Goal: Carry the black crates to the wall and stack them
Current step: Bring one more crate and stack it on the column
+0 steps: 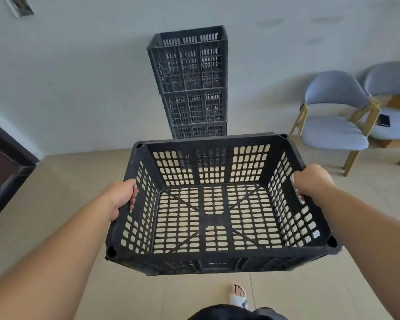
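Note:
An empty black slotted crate [217, 262] is held up in front of me, level, above the tiled floor. My left hand [123, 196] grips its left side handle and my right hand [312, 182] grips its right side handle. Straight ahead, a stack of black crates [191, 82] stands against the pale wall, with three crates showing. The bottom of the stack is hidden behind the far rim of the crate I hold.
Two blue padded chairs [333, 121] with wooden legs stand by the wall to the right; a dark phone [384, 120] lies on the further seat. A dark door frame [7, 172] is at the left. My sandalled foot [238, 295] shows on the beige tiles below.

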A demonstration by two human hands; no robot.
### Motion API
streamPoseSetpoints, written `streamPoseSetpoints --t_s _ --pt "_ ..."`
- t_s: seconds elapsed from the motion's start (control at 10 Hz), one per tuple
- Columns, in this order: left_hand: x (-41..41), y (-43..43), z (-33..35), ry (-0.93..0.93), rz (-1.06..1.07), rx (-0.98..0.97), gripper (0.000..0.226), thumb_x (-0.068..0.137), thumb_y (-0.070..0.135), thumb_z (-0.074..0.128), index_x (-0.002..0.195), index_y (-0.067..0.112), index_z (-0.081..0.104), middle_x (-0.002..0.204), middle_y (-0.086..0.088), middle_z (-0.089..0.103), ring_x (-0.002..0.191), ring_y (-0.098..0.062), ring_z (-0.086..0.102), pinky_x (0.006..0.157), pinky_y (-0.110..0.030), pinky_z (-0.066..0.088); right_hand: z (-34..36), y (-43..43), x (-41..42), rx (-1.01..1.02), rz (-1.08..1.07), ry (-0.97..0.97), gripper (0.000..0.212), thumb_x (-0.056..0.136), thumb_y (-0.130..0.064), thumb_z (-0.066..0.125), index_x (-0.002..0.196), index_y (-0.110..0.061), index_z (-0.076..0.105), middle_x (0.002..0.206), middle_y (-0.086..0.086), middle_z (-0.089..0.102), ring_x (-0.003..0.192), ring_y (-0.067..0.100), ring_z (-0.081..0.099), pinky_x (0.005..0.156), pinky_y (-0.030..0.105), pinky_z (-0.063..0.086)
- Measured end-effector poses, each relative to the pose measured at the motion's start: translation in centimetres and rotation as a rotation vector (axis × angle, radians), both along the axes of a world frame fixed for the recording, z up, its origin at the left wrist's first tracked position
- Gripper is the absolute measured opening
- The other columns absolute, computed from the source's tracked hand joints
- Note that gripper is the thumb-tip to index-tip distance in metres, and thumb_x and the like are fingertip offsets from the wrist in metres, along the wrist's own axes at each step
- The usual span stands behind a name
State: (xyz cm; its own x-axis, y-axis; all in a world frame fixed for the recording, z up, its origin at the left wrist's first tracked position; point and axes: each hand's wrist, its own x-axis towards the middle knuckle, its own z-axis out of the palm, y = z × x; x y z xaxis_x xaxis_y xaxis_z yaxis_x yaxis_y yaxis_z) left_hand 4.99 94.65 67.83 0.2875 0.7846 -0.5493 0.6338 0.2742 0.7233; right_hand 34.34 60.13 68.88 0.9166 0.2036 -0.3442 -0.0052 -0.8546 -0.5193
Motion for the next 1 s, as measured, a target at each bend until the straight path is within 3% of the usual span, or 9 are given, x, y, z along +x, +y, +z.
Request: streamPoseSetpoints --t_s 0.1,0.3,0.6,0.8,1.0 --pt "3.9 3.3 1.7 -0.024 0.015 -0.012 0.039 0.104 0.033 0.047 0.075 0.01 0.058 0.06 -0.002 0.053 0.053 -0.019 0.046 0.059 -0.036 0.045 2.2 4.0 4.7 0.016 0.032 -0.011 0.027 0.092 -0.014 0.047 0.084 0.007 0.063 0.075 0.022 0.069 0.067 0.037 0.068 0.059 0.039 0.059" --pt "11.1 10.4 5.9 -0.103 -0.009 -0.009 0.043 0.106 0.036 0.045 0.074 0.01 0.054 0.06 -0.004 0.05 0.049 -0.019 0.045 0.055 -0.033 0.044 6.8 12.1 13.8 0.106 0.037 -0.014 0.02 0.092 -0.008 0.049 0.075 -0.003 0.057 0.078 0.022 0.065 0.067 0.035 0.063 0.074 0.05 0.061" --pt "21.1 24.7 12.1 -0.196 -0.089 0.012 0.038 0.106 0.036 0.05 0.087 0.006 0.064 0.066 -0.006 0.058 0.056 -0.019 0.052 0.059 -0.033 0.05 12.9 24.7 23.6 0.165 0.074 -0.026 0.023 0.094 0.001 0.047 0.072 -0.003 0.051 0.072 0.02 0.056 0.06 0.029 0.055 0.058 0.036 0.051" --pt "27.0 35.0 17.2 -0.274 -0.175 0.001 0.038 0.104 0.038 0.052 0.093 0.004 0.064 0.067 -0.006 0.059 0.055 -0.018 0.054 0.058 -0.033 0.05 18.2 32.9 29.1 0.277 -0.002 0.025 0.025 0.097 -0.002 0.039 0.08 0.007 0.055 0.07 0.025 0.056 0.051 0.027 0.05 0.057 0.038 0.046" --pt "33.0 42.1 22.3 -0.353 -0.211 -0.007 0.04 0.106 0.038 0.047 0.093 0.002 0.062 0.064 -0.006 0.055 0.049 -0.016 0.05 0.046 -0.025 0.051 24.1 38.8 34.1 0.321 0.026 0.031 0.017 0.104 -0.008 0.04 0.096 0.004 0.049 0.073 0.023 0.058 0.053 0.027 0.053 0.057 0.039 0.05"
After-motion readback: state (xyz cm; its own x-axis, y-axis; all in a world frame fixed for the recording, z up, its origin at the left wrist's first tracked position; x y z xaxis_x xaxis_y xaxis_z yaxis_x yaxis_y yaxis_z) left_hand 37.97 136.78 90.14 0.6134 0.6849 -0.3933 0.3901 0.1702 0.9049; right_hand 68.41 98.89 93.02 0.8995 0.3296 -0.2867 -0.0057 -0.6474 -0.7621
